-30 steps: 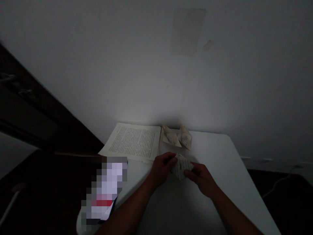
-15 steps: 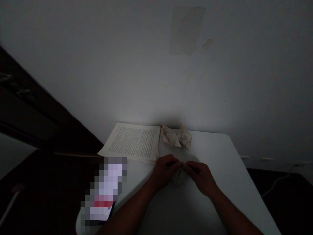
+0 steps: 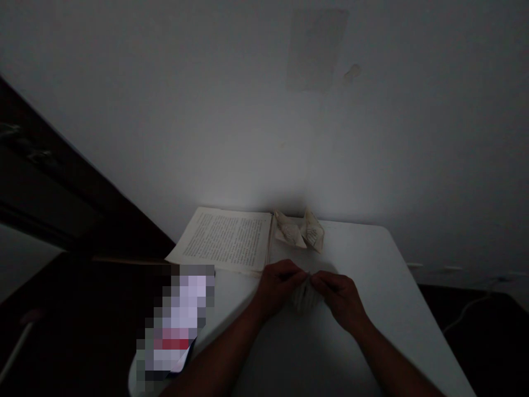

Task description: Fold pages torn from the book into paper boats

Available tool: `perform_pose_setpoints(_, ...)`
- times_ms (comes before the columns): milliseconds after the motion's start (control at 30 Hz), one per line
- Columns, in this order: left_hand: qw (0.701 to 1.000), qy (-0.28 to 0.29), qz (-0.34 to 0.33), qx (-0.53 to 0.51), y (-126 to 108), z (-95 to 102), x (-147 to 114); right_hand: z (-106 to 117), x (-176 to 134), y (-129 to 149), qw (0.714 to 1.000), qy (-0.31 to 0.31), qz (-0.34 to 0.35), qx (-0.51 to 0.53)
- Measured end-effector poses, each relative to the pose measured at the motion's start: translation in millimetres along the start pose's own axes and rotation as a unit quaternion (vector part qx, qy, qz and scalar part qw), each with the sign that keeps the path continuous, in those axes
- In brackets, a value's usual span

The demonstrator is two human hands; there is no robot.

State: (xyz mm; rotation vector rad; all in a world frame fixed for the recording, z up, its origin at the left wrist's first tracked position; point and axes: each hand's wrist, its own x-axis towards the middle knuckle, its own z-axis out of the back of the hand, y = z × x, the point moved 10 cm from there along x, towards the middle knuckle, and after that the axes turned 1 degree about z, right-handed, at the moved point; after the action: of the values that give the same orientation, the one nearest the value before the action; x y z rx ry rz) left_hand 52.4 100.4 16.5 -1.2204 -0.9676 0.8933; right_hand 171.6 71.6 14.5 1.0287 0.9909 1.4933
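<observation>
Between my hands is a small folded piece of printed paper [image 3: 305,299], dim and partly covered by my fingers. My left hand [image 3: 278,286] pinches its upper left side. From the other side, my right hand [image 3: 339,295] is closed on the upper right edge, fingertips close to those of the left. Just beyond, two folded paper boats [image 3: 289,234] sit side by side near the wall, made of similar printed paper. A book [image 3: 227,237] with a page of text facing up lies to their left.
A phone [image 3: 182,314] with a blurred, lit screen lies at the left edge of the white table [image 3: 397,298]. The wall [image 3: 248,138] rises directly behind the table. A pale cable [image 3: 465,313] runs on the right, beyond the table.
My hands stay almost in place, with a slight shift of the fingers on the folded paper. The boats, book and phone have not moved.
</observation>
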Motion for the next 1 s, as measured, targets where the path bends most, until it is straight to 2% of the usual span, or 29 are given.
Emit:
perform_pose_setpoints(233, 1.0, -0.012, 0.012, -0.023, 0.4, 3.3, 1.5, 2.9, -1.1, -0.7, 1.0, -0.012, -0.007, 0.003)
perform_pose_setpoints(400, 1.0, -0.018, 0.015, -0.005, 0.7, 6.2, 0.9, 4.7, -0.3, 0.5, 1.0, -0.012, -0.008, -0.011)
perform_pose_setpoints(1000, 0.998, -0.051, -0.005, 0.026, -4.4, 12.5, -0.2, 15.7, -2.0, -5.7, 0.997, -0.072, -0.01, -0.034)
